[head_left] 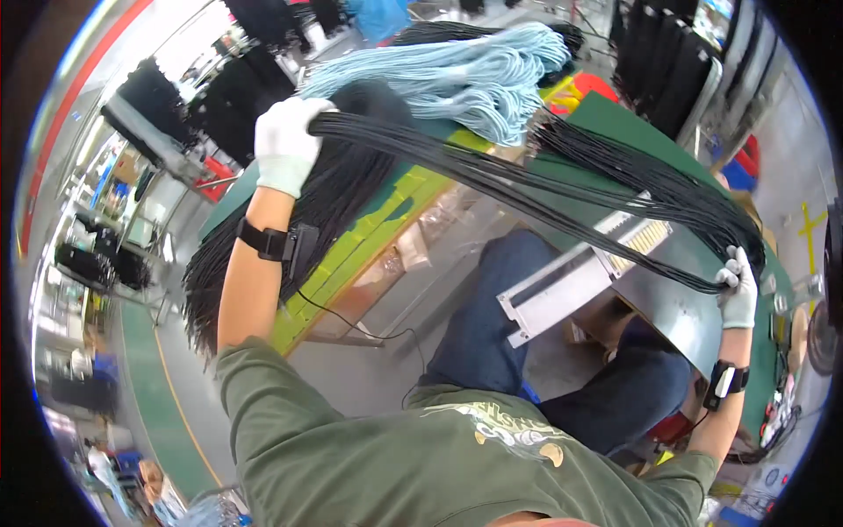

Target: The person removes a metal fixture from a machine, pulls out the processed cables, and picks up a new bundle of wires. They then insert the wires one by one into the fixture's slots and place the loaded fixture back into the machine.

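A long bundle of thin black cables (395, 136) is stretched between my two white-gloved hands and sags slightly in front of me. My left hand (288, 145), raised at the far left, is closed around one end. At the right, my right hand (739, 288) has its fingers closed on the other end, just above the table. Beneath the span sits a flat metal fixture (562, 299) with a row of yellowish slots (645, 241). More black cables (650, 167) lie on the table beside my right hand, so the two bundles partly overlap in view.
Light blue cable coils (465, 79) are heaped at the back of the green table (606, 114). A dark cable pile (211, 272) hangs over its left side, beside yellow-green tape (307, 321). Racks of black cables (659, 70) stand behind. A thin wire trails from my left wristband.
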Tool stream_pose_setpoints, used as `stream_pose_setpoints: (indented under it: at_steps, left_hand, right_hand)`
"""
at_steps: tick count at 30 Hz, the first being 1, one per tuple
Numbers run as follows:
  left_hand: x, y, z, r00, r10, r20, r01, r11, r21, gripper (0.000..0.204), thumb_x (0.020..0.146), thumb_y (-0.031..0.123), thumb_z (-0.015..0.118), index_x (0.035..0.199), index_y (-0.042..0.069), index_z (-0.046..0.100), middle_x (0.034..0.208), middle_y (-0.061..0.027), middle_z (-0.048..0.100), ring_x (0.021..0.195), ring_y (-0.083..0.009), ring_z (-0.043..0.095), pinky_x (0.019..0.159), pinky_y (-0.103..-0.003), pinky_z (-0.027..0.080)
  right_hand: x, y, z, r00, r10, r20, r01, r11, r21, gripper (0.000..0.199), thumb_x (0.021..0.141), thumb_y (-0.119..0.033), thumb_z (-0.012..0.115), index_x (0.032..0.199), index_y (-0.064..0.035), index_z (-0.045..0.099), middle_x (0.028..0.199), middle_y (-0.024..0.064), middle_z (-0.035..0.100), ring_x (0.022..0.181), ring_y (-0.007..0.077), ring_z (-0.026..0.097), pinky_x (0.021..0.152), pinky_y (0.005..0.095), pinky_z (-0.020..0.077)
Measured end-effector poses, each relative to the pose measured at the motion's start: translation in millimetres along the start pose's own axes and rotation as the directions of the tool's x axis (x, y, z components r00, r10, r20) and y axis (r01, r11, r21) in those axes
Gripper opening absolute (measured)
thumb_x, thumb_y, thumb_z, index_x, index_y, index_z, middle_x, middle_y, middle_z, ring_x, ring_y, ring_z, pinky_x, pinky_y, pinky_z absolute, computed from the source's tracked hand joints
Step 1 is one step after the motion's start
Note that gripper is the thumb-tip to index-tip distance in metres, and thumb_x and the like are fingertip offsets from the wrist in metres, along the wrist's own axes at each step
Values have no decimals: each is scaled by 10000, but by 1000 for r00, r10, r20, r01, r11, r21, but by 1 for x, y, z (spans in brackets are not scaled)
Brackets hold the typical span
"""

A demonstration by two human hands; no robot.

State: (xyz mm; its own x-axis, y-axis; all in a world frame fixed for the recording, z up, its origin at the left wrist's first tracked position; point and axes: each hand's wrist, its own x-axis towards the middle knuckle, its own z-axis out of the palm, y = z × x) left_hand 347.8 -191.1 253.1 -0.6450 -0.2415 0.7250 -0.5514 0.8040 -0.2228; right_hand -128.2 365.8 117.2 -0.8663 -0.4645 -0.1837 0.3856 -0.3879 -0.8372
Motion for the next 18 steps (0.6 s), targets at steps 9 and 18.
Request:
stream_pose_setpoints:
  at_steps: [9,18]
  left_hand:
    - [36,303,114,852,515,91,-389,741,-547,181,729,283,718,874,175,725,842,-92,696,825,-306,672,704,-442,512]
    - [17,437,173,850,498,-172,-498,655,-568,525,745,424,786,1215,216,673,1083,-124,657,1008,-277,628,897,-471,475]
  right_hand:
    - [-27,-89,-316,726,-421,-544,297,905,-305,264,1005,-236,620,1148,-14,611,856,14,603,681,122,539,708,301,507]
    - [-64,-103,-351,506,-847,-166,-498,-130,-857,693,869,-302,739,1411,54,495,1410,215,556,1337,308,502,1124,398,374]
